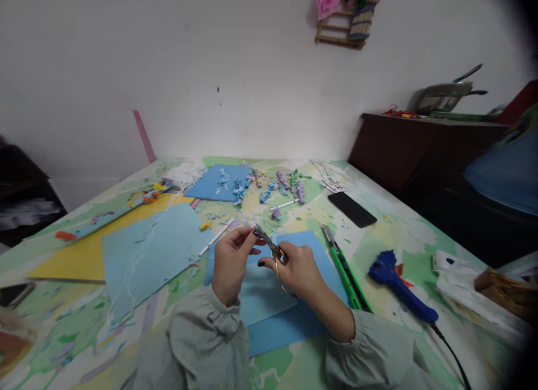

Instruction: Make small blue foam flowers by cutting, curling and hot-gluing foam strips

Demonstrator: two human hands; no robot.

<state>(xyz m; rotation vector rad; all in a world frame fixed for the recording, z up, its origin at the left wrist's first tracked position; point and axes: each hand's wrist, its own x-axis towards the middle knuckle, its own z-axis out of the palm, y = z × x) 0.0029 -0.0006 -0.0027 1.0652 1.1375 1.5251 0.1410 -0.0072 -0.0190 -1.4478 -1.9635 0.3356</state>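
Observation:
My right hand (297, 267) is closed round the gold handles of small scissors (269, 243), whose blades point up and left toward the other hand. My left hand (236, 259) is pinched at the blade tips; whatever lies between its fingers is too small to make out. Both hands are above light blue foam sheets (273, 328) lying on the table. A white stick (216, 237) rests just left of and beyond my left hand. Right of the sheets lie green cutters (345, 272).
A patterned table (395, 222) bears a black phone (352, 208), a blue glue gun (401, 286) with a cord, a pale blue sheet (155, 255) over a yellow one (75, 261), and several small coloured foam figures (267, 193) at the back. Scraps lie scattered. A dark cabinet (403, 154) stands right.

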